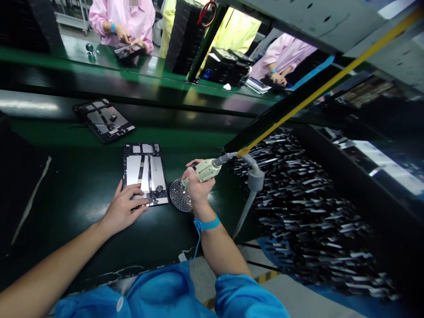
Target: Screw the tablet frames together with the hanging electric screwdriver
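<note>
An opened tablet (134, 165) with silver inner panels lies on the dark green bench before me. My left hand (124, 207) rests on its lower left part with fingers spread. A small black part (158, 191) sits on the tablet's lower right. My right hand (198, 187) is wrapped round a pale electric screwdriver (208, 169), tilted with its cable end to the upper right. Under that hand is a round perforated screw tray (179, 196), beside the tablet's right edge; the hand partly covers it, and the screwdriver's tip is hidden.
Another opened tablet (104, 120) lies further back. At right is a large mass of dark, shiny strip-like pieces (308, 212). A yellow cable (318, 90) crosses above. Across the bench, people in pink (122, 22) and yellow (241, 28) work near black stacks (185, 35).
</note>
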Motion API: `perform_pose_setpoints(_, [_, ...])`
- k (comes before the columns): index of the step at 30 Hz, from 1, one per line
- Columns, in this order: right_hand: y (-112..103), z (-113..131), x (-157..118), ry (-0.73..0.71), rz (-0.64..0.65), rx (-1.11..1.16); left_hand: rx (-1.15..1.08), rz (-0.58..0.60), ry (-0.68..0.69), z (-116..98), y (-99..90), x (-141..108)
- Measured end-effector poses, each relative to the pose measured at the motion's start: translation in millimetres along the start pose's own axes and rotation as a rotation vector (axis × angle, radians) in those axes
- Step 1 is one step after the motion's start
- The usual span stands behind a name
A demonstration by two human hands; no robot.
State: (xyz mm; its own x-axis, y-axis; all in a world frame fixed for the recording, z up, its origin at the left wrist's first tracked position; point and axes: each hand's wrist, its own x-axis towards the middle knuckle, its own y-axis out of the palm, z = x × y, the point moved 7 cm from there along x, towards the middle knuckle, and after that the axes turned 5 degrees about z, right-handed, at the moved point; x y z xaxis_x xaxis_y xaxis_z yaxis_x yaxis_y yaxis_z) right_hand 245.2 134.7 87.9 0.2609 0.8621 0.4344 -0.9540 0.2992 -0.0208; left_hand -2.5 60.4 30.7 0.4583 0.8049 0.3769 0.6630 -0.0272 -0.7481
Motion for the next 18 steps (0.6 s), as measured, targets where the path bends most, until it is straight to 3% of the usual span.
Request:
perform_pose_setpoints(5, [7.5, 24.4, -5.8, -0.042, -0.018, 0.155, -0.013, 0.025, -0.026, 0.4, 2.5, 2.3])
perform_pose_setpoints(12, [75.8, 43.4, -51.7, 0.044, 0.373, 0.355, -0.053, 0.014, -0.021, 0.4, 0.2, 3.7])
perform_pose_setpoints(18, [93.8, 36.1, -65.7, 0.086, 0.468, 0.416, -0.05, 0.018, -0.028, -0.3, -0.2, 5.1])
